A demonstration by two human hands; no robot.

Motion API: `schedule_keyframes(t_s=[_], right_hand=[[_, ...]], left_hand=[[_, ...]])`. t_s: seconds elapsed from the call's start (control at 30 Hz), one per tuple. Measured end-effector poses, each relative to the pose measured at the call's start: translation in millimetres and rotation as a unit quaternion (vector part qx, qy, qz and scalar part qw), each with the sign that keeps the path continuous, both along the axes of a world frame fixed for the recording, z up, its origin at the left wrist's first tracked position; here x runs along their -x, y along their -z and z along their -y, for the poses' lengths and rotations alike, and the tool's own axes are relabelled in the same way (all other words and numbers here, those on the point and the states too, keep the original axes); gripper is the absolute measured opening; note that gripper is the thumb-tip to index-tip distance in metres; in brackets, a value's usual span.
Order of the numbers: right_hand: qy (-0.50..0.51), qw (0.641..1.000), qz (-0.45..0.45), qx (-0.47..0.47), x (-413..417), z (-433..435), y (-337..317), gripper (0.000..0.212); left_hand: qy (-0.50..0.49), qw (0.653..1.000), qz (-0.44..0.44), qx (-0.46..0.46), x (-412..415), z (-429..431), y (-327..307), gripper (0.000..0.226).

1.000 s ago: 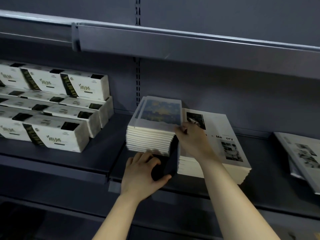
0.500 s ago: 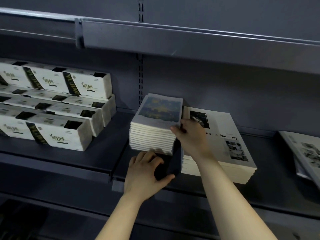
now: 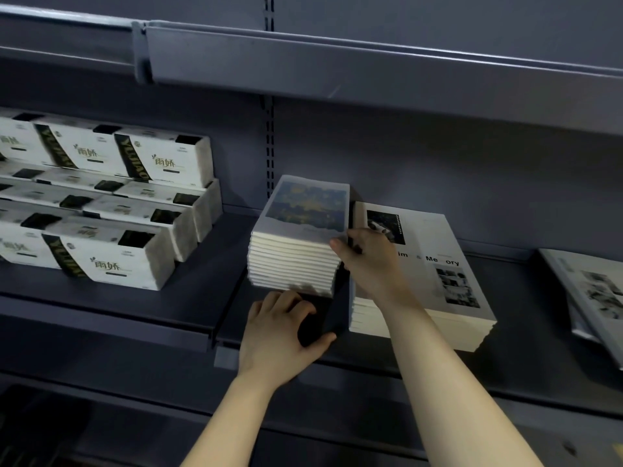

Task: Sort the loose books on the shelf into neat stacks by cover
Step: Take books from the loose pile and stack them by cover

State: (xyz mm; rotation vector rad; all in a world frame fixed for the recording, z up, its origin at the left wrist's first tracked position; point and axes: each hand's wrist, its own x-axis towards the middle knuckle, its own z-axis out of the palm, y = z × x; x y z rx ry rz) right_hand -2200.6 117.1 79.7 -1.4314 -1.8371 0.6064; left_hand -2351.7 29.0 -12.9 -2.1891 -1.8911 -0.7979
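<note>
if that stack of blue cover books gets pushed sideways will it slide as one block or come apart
Likely to shear: the blue-cover stack is many separate thin books, so upper ones may slip. Probably heavy as a whole, given its height. The smooth shelf should let it slide if pushed low, where the left hand rests.

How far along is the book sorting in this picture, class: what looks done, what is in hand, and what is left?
Done: the white-cover stack lies fairly square. In hand: the painted-cover stack, with the right hand gripping its right corner and the left hand against its foot. Left: loose books lie askew at the far right.
</note>
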Motion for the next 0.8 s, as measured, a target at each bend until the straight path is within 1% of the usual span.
schedule_keyframes(t_s=[0.13, 0.3, 0.47, 0.6, 0.7, 0.8], right_hand=[[0.006, 1.000, 0.005, 0.001, 0.4, -2.6, 2.4, 0.033], [0.013, 1.000, 0.008, 0.007, 1.1, -2.5, 3.8, 0.039], [0.007, 1.000, 0.020, 0.007, 2.4, 0.4, -0.2, 0.035], [0.010, 0.999, 0.030, 0.008, 5.5, 4.4, -4.3, 0.036], [-0.007, 1.000, 0.024, 0.011, 4.0, 9.1, -9.3, 0.024], [-0.023, 1.000, -0.012, -0.001, -5.5, 18.8, -17.1, 0.018]], left_hand=[[0.001, 1.000, 0.000, 0.000, 0.3, 0.0, 0.4, 0.052], [0.000, 1.000, -0.002, -0.011, 0.1, 0.4, 0.5, 0.044], [0.005, 1.000, -0.002, -0.008, 0.5, 0.4, 1.0, 0.037], [0.007, 1.000, -0.008, -0.002, -1.4, 1.4, -0.2, 0.034], [0.003, 1.000, -0.014, 0.008, -2.6, 2.1, -0.7, 0.034], [0.001, 1.000, -0.019, 0.019, -5.6, 5.9, -1.4, 0.037]])
